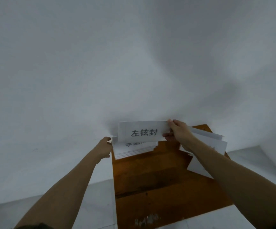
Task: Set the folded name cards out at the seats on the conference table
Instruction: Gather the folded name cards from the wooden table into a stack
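Seemingly at pick-up: the right hand [177,133] pinches a name card [143,132] above the stack [134,150] the left hand [105,145] grips; next, probably carrying it to a seat.

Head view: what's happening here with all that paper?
A person is at a small wooden table by a white wall. The right hand pinches one printed name card by its right end, above a stack of cards that the left hand holds at its left edge. Another pile of paper lies under the right forearm.
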